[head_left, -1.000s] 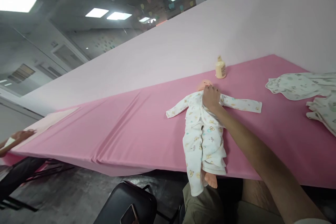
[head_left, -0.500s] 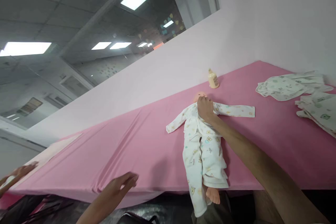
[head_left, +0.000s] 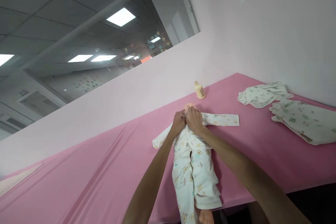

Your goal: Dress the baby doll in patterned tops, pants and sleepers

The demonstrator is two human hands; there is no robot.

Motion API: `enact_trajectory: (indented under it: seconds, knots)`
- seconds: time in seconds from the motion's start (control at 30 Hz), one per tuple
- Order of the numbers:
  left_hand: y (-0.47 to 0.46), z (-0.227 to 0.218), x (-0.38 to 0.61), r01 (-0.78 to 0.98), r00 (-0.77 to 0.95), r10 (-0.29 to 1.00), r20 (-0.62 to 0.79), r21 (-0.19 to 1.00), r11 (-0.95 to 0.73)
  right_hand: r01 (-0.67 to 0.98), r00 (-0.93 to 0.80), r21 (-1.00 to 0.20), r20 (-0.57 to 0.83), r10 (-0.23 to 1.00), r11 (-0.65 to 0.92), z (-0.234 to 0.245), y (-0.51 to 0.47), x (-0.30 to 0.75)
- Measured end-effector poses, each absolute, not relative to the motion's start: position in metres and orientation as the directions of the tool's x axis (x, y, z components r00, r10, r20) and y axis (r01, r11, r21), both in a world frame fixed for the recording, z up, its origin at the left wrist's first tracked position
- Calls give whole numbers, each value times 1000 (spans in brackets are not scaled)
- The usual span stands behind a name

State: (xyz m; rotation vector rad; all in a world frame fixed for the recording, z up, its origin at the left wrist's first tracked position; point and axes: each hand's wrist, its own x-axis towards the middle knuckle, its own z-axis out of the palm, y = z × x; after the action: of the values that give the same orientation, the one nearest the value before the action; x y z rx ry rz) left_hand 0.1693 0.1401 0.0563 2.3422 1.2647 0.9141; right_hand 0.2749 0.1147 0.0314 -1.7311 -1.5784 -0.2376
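A baby doll (head_left: pixel 189 105) lies on its back, dressed in a white printed top (head_left: pixel 181 140) and matching trousers (head_left: pixel 183 175). Both my hands are at the neck of the top, close together. My left hand (head_left: pixel 179 121) is closed, its fingertips pinching the collar edge. Beside it, my right hand (head_left: pixel 194 118) has curled fingers gripping the other side of the collar. The hands hide the fastening and the doll's chin. Both sleeves stretch out sideways, and a bare foot (head_left: pixel 206 216) shows below one trouser leg.
A pink sheet (head_left: pixel 126 168) covers the table, which meets a white wall (head_left: pixel 147 92). Behind the doll's head stands a cream-coloured bottle (head_left: pixel 200 91). Two printed cloth pieces lie at the right: a crumpled one (head_left: pixel 264 94) and a larger one (head_left: pixel 307 120).
My left hand has come from the table's front edge up to the doll's collar, next to my right hand. The view has shifted right, and another person's hand at far left is out of view.
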Motion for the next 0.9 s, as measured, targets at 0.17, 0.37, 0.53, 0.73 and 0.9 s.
enact_trajectory:
  seconds: [0.17,0.37,0.53,0.73,0.9]
  knots:
    - [144,51,171,660,412,818,402,487,-572,880,237,-466,602,763,94,28,115,276]
    - [146,39,166,611,364,818,446,548,-571,833,265,-547,528,807,84,25,117,278]
    - [151,29,163,535,339,813,474,613,-581,822,288,-567,506,813,62,25,116,278]
    - [154,18,158,454,280,834,475,700,-551,843,254,-534,503,826,66,24,118,276]
    - [151,15,154,409,253,850,462,745,-527,850,207,-516,514,832,107,24,119,277]
